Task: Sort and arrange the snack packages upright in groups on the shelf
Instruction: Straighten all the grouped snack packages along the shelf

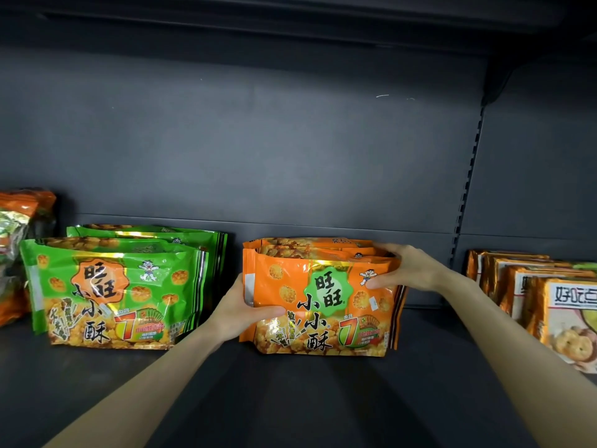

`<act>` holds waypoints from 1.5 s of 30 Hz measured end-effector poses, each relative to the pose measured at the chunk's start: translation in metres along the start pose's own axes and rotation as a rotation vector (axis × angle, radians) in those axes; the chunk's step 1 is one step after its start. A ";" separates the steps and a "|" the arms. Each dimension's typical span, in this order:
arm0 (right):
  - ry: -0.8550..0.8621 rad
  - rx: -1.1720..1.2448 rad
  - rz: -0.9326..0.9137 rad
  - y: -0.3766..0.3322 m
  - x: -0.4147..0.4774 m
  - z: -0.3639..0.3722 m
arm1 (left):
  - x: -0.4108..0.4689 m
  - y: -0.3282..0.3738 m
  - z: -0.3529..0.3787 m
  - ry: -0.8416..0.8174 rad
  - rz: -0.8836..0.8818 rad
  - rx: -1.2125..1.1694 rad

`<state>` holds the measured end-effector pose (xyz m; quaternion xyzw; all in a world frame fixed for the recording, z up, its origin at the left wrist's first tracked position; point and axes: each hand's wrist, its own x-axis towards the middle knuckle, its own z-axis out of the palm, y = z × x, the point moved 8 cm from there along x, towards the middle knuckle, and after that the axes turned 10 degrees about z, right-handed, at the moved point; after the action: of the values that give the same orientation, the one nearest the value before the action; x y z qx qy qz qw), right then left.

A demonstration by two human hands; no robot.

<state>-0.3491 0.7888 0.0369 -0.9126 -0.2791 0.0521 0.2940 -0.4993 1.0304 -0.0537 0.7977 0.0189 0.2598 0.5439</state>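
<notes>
At the near edge of the dark shelf [290, 399], two bare forearms are seen reaching in from the lower corners, the bare deck lying between them; a little farther in, a group of orange snack packages [323, 302] is held upright on the deck, near the middle and slightly right; the left hand [245, 305] is clamped on the group's left edge, its thumb laid across the front of the foremost package, while its other fingers are hidden behind and their lie cannot be told; the right hand [403, 270] is closed on the upper right corner, the thumb pressed on the front face and the fingers curled over the top toward the packages behind; several packages are stacked front to back in this group, the foremost facing the camera; to the left, apart from the orange group, a group of green snack packages [122, 286] is stood upright in overlapping rows, touched by neither hand; at the far left edge, a cluster of mixed packages [16, 247] is partly cut off by the frame; at the right, well apart from the orange group, a row of biscuit packs [549, 302] is lined front to back; behind everything, the dark back panel [258, 140] is seen, crossed at the right by a slotted upright [468, 182].
</notes>
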 end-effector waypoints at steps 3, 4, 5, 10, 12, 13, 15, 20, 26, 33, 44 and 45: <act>0.023 -0.019 -0.010 -0.003 -0.005 -0.002 | -0.005 0.002 -0.003 0.046 -0.029 0.069; 0.031 -0.026 -0.012 -0.004 -0.007 -0.003 | -0.007 0.003 -0.003 0.058 -0.037 0.097; 0.040 -0.036 -0.012 -0.004 -0.009 -0.004 | -0.010 0.005 -0.003 0.068 -0.045 0.125; 0.087 -0.087 -0.026 -0.008 -0.024 -0.010 | -0.022 0.023 -0.007 0.156 0.000 0.288; 0.102 -0.101 -0.028 -0.008 -0.032 -0.013 | -0.027 0.031 -0.013 0.214 0.040 0.377; 0.114 -0.100 -0.029 -0.007 -0.035 -0.014 | -0.031 0.034 -0.016 0.240 0.059 0.426; 0.146 -0.125 -0.037 -0.008 -0.043 -0.018 | -0.038 0.042 -0.021 0.281 0.112 0.527; 0.181 -0.184 -0.028 -0.005 -0.063 -0.024 | -0.056 0.077 -0.017 0.332 0.287 0.777; 0.233 -0.277 -0.034 0.003 -0.080 -0.053 | -0.057 0.139 0.025 0.200 0.451 0.961; 0.267 -0.370 -0.048 0.048 -0.112 -0.111 | -0.034 0.201 0.125 0.011 0.495 1.011; 0.299 -0.481 0.007 0.182 -0.163 -0.207 | -0.022 0.240 0.311 -0.170 0.474 0.964; 0.294 -0.472 0.019 0.194 -0.165 -0.213 | -0.021 0.240 0.325 -0.198 0.461 0.961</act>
<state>-0.3400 0.4616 0.0907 -0.9563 -0.2291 -0.1447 0.1103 -0.4367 0.6475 0.0602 0.9607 -0.0915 0.2580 0.0461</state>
